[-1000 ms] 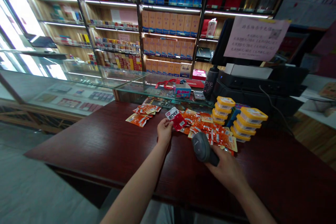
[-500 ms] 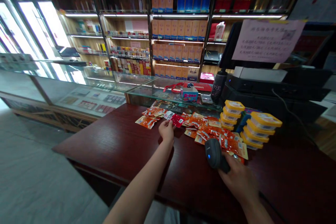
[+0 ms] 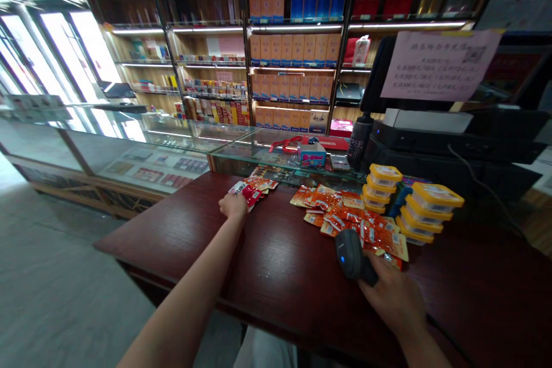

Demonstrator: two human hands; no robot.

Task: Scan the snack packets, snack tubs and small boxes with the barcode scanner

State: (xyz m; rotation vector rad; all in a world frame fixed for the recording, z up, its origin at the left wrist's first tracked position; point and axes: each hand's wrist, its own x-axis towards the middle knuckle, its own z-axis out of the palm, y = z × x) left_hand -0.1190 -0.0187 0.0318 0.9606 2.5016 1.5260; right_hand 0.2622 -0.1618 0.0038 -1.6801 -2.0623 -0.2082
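Note:
My left hand (image 3: 233,206) reaches out over the dark red wooden counter (image 3: 276,259) and is closed on a red snack packet (image 3: 250,194), holding it down at the small left pile of orange packets (image 3: 261,184). My right hand (image 3: 394,296) grips a grey barcode scanner (image 3: 350,253) near the counter's front, its head pointing at the larger heap of orange snack packets (image 3: 353,218) in the middle.
Two stacks of yellow-lidded tubs (image 3: 405,201) stand right of the heap. Behind them sits a black till (image 3: 435,138) with a pink notice (image 3: 437,66). A glass display case (image 3: 181,144) runs along the back and left, with stocked shelves (image 3: 293,52) beyond.
My left hand has carried the red packet leftwards from the big heap to the small left pile. The right hand with the scanner has stayed nearly still over the last half second.

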